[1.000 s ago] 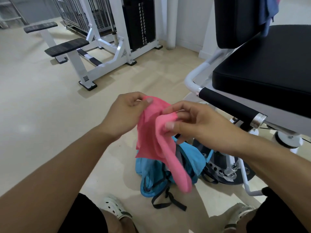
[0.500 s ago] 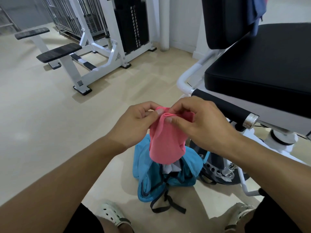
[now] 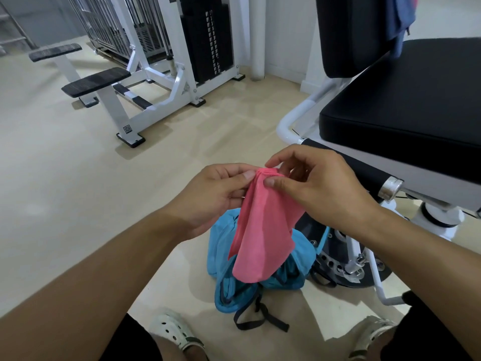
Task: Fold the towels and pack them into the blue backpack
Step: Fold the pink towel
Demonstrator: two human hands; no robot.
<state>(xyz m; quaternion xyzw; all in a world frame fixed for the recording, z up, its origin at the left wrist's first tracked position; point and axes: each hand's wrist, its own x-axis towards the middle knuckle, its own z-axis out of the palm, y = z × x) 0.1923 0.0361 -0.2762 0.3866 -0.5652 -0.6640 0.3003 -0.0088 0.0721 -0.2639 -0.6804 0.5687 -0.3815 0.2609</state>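
Note:
A pink towel hangs doubled over in front of me, its top edge bunched between both hands. My left hand pinches that edge from the left with thumb and fingers. My right hand pinches it from the right, thumb on the near side. Directly below on the floor lies the blue backpack, slumped, its mouth mostly hidden behind the towel, black straps trailing toward me.
A black padded seat with a white frame stands close on the right, its handle bar just behind my right hand. Dark blue cloth hangs over its backrest. A white weight machine stands at the back left. My feet wear white clogs.
The towel has gone from spread between my hands to folded in half, hanging shorter. Both hands have come together at its top edge and dropped slightly toward the backpack.

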